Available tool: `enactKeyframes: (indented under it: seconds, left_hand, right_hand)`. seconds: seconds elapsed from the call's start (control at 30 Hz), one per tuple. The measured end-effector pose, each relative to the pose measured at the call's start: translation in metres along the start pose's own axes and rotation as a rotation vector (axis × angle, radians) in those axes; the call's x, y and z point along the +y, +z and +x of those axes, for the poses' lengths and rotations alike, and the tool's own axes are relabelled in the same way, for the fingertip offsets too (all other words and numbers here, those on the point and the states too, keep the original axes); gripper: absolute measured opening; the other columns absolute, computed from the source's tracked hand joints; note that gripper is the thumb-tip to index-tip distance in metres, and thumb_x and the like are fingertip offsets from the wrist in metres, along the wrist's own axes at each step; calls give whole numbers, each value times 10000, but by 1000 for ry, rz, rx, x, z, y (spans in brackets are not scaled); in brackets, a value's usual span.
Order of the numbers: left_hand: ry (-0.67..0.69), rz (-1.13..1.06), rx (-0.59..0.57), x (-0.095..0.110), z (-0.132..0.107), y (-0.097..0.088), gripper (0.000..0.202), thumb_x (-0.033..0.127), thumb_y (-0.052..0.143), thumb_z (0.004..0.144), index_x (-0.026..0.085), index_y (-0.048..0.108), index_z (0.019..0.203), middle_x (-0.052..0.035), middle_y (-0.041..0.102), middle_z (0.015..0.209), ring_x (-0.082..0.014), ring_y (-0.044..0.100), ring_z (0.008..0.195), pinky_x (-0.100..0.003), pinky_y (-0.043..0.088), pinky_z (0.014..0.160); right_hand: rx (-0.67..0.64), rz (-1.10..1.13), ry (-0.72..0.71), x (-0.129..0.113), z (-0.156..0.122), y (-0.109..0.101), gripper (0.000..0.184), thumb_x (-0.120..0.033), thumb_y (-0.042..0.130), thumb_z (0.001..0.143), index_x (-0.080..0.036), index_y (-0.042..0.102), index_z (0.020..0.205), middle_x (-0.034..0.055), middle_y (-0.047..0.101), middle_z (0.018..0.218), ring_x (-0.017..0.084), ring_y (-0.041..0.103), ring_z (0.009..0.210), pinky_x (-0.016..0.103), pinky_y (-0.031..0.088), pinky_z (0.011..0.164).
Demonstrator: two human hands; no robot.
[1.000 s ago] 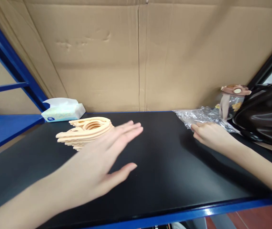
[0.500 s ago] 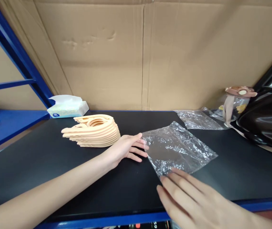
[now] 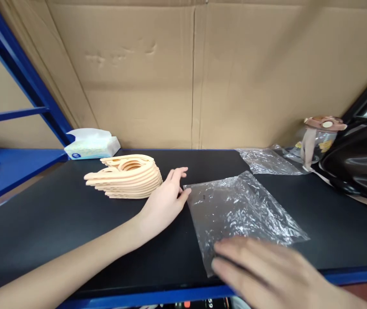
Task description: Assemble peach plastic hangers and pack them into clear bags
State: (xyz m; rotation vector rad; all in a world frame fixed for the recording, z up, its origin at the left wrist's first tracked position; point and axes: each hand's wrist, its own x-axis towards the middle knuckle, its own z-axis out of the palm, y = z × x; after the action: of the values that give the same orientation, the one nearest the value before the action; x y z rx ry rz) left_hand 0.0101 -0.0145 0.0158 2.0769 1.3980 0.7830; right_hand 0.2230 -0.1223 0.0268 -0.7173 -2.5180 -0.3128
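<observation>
A clear plastic bag (image 3: 235,206) lies flat and wrinkled on the black tabletop. My left hand (image 3: 165,199) is at the bag's far left corner, its fingers apart and its thumb near the film; whether the thumb touches it I cannot tell. Over the bag's near edge is my right hand (image 3: 267,266), fingers stretched out and a little blurred, hiding part of the film. Just left of my left hand stands a neat stack of cream-coloured, curved flat pieces (image 3: 128,178) with rounded openings.
Behind the stack sits a tissue pack (image 3: 92,145). Another clear plastic bag (image 3: 268,161) lies at the back right, beside a drinking bottle (image 3: 321,137) with a strap and a dark shiny bag (image 3: 357,159). Cardboard (image 3: 138,86) walls the back; a blue frame (image 3: 25,73) stands at left.
The plastic bag has come nearer and slightly right, and lies flatter. My left hand has turned, its fingers now pointing away past the bag's corner. My right hand has shifted slightly.
</observation>
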Motion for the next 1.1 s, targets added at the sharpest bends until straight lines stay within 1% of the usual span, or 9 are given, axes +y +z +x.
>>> enactKeyframes:
  seconds: [0.07,0.13,0.27,0.37,0.5,0.6,0.7,0.93,1.1]
  left_hand:
    - [233,326,75,3,-8,-3,373,231,454,908,192,432,1279,-109,485,1313,-268,540,1137,-426,511,872]
    - [344,451,1,8,-15,-5,366,311,420,945,159,453,1277,-123,488,1330,-281,463,1230,-457,430,995]
    - [320,521,-262,10,-21,-5,631,528,383,943,95,349,1402,-182,375,1463,-307,338,1356,-472,319,1090]
    - [284,559,-383,-1,-20,-5,749,594,338,934,72,242,1463,-192,206,1535,-317,190,1420,-493,216,1135]
    - [307,559,-429,-17,-21,-4,712,563,214,972,87,133,1496,-143,81,1559,-271,71,1442,-468,139,1162]
    - [347,537,-431,-23,-23,-4,731,570,223,969,106,43,1505,-127,35,1564,-246,40,1446,-441,106,1170]
    - [378,499,-417,-23,-23,-3,819,631,284,932,127,-9,1506,-136,29,1566,-264,55,1445,-451,119,1165]
    - [378,445,-410,-20,-19,-3,1021,764,380,811,116,7,1505,-154,-24,1568,-308,-2,1444,-516,117,1152]
    - [366,398,-421,-22,-19,-3,1115,794,438,754,115,-35,1501,-176,-15,1566,-317,34,1443,-535,141,1144]
  right_hand:
    - [24,139,240,26,-6,-6,266,-156,404,926,-208,643,1030,44,726,999,143,696,873,209,583,720]
    - [13,154,414,61,-16,-7,229,-225,421,941,-236,629,1037,36,711,995,167,686,891,281,573,753]
    - [-166,-4,609,120,-37,4,236,-312,447,922,-217,660,957,59,702,934,230,673,799,400,536,709]
    - [-320,32,668,137,-42,11,287,-425,473,911,-238,691,906,45,682,880,222,652,768,394,522,689]
    - [-392,132,485,131,-35,12,408,-522,452,910,-315,613,1222,65,594,1257,289,533,1170,524,405,983]
    - [-477,224,369,118,-28,13,568,-514,441,921,-340,325,1448,20,316,1529,302,240,1407,564,229,1116]
    - [-536,274,315,105,-19,19,697,-526,429,924,-299,112,1502,11,136,1580,268,98,1442,528,180,1150]
    - [-458,290,55,92,5,47,808,-590,552,831,-246,230,1487,73,4,1585,278,-2,1442,507,121,1158]
    - [-414,323,50,91,6,55,879,-606,579,801,-249,181,1498,79,-53,1584,298,-31,1439,520,102,1155]
